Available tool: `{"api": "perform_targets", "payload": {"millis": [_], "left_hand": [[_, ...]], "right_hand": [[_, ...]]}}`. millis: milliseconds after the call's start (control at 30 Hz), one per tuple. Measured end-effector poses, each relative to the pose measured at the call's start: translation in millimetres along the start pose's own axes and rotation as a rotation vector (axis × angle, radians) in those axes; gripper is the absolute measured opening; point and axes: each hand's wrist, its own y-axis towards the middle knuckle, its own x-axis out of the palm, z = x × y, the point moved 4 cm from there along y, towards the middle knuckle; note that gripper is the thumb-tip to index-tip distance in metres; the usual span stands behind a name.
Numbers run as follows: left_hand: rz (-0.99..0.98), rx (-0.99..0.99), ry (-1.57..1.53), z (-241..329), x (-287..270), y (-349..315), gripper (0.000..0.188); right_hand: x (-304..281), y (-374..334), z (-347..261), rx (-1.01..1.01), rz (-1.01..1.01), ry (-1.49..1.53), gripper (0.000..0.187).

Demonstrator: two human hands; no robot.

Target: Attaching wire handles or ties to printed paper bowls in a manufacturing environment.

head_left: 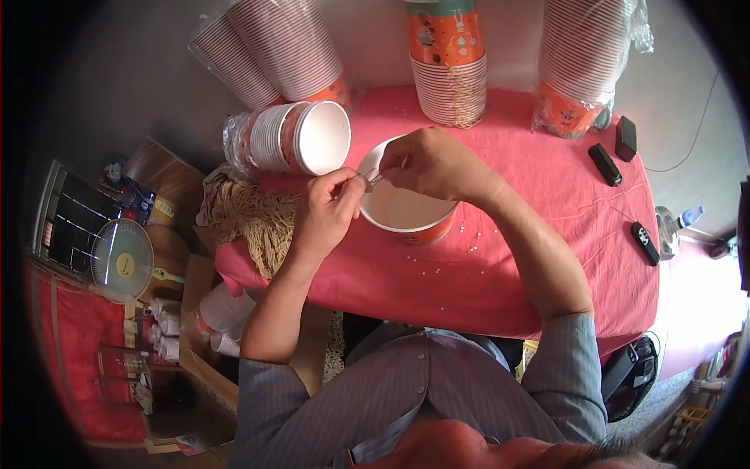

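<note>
A paper bucket (430,234), orange outside and white inside, stands upright on the pink-covered table (391,270) in front of me. Above its left rim my left hand (326,205) and my right hand (431,160) come close together, both with pinched fingers. Between the fingertips is a small, thin, pale or shiny thing (375,179), too small to name. My right hand covers part of the bucket's far rim. Several tiny white bits (471,238) lie scattered beside the bucket's right side and nearer me.
A bundle of beige cords (269,224) hangs over the table's left edge. Nested buckets lie on their side (269,134) at the far left; tall stacks (449,90) stand at the back, another (574,74) at the right. Small black devices (604,165) lie along the right edge.
</note>
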Motion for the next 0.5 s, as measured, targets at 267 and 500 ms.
{"api": "perform_targets", "payload": {"millis": [267,500], "left_hand": [[-0.04,0.061,0.093,-2,-3,3,0.021],[-0.06,0.122,0.137,-3,-2,4,0.02]], "right_hand": [[4,1,0,0.005,0.061,-0.07,0.021],[10,2,2,-0.07,0.08,-0.123,0.018]]}}
